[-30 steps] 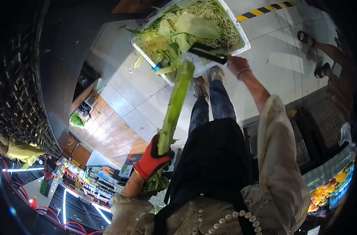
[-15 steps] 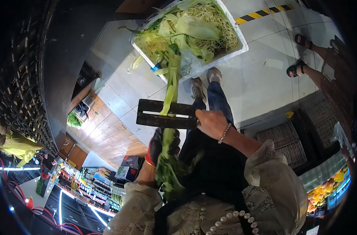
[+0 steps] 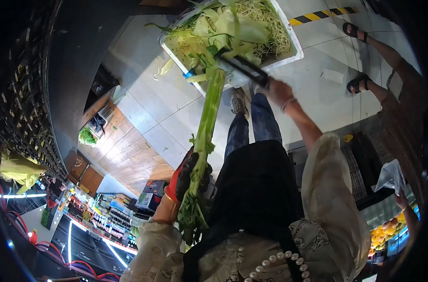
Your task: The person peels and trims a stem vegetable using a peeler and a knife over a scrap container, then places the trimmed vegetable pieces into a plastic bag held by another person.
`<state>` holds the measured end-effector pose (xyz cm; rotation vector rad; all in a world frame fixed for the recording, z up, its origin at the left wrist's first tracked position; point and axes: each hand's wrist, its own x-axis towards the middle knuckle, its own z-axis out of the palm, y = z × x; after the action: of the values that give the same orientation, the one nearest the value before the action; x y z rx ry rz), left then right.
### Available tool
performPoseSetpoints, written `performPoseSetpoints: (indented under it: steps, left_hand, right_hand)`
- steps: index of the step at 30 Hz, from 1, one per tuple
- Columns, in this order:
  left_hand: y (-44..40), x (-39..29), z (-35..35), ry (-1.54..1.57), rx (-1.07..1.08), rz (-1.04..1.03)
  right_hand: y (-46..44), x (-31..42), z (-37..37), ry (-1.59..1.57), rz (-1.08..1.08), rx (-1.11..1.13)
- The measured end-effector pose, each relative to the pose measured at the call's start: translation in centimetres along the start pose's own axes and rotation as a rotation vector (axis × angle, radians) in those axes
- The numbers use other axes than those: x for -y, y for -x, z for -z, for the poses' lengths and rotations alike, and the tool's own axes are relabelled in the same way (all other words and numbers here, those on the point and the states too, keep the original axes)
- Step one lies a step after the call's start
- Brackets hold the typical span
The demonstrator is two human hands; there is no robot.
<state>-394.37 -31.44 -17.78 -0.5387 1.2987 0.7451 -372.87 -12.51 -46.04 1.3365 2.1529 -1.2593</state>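
Observation:
A long, pale green celtuce stalk [image 3: 211, 110] slants up from my lap, its leafy end near my body and its far end at the foam box. My left hand [image 3: 184, 177], in a black and red glove, is closed around the stalk just above the leaves. In my right hand [image 3: 279, 93] is a dark slotted peeler [image 3: 246, 69], slightly blurred, held beyond the stalk's far end and over the box's near edge. A strip of peel [image 3: 236, 23] stands up above the peelings, blurred. The white foam box [image 3: 295, 54] holds broad peelings and thin, pale strands.
A person's sandalled feet [image 3: 358, 84] stand at the right, and a hand there holds a clear plastic bag [image 3: 390, 176]. Woven crates [image 3: 352, 171] sit beside my right arm. A dark wicker basket [image 3: 23, 94] is at the left. Yellow-black tape [image 3: 322, 16] marks the floor.
My right hand has swept the peeler forward from mid-stalk to past its far end. The stalk shows more of its length, and my left hand sits slightly lower. The person at the right has shifted.

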Motion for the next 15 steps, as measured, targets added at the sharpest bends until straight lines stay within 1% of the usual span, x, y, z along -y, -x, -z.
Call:
performPoseSetpoints:
  steps: [1,2,3,4,5,7,8,10,11,12,13,14,15]
  left_hand:
    - [-1.0,0.2,0.2,0.041,0.013,0.015]
    - [-1.9,0.4,0.2,0.083,0.029,0.028]
    - [-2.3,0.5,0.0,0.108,0.034,0.031]
    - [-2.6,0.7,-0.2,0.131,0.036,0.035]
    - [-2.6,0.9,-0.3,0.157,0.033,0.038]
    - [-1.9,1.4,0.1,0.121,0.095,0.0]
    - [-1.8,1.5,0.2,0.099,0.129,-0.015]
    - [-1.0,1.0,-0.5,0.138,0.061,0.037]
    - [-0.7,0.7,-0.7,0.157,0.027,0.057]
    - [-0.8,0.5,-0.3,0.108,0.069,0.041]
    - [-0.6,0.3,-0.1,0.078,0.028,0.035]
    - [-0.3,0.3,0.0,0.051,-0.011,0.036]
    - [0.3,0.5,0.0,0.024,-0.054,0.046]
  right_hand:
    - [2.5,2.1,0.9,0.076,0.124,0.086]
    - [5.2,4.5,1.8,-0.012,0.16,0.059]
    - [7.1,5.7,1.1,0.034,0.271,0.137]
    - [9.1,7.1,1.3,-0.047,0.4,0.105]
    - [10.3,9.3,2.8,-0.075,0.319,0.267]
    - [10.7,9.1,1.5,-0.087,0.391,0.197]
    - [9.5,8.0,0.2,-0.064,0.344,0.128]
    - [5.0,4.1,-2.8,-0.023,0.253,0.009]
    - [2.8,2.5,-3.3,-0.06,0.298,-0.081]
    - [0.5,1.7,-3.0,0.003,0.13,0.078]
    - [-0.9,0.9,-3.0,0.045,0.106,0.023]
    - [-3.0,-0.7,-4.5,0.092,0.025,0.001]
    - [-5.3,-3.0,-5.4,0.134,-0.109,0.102]
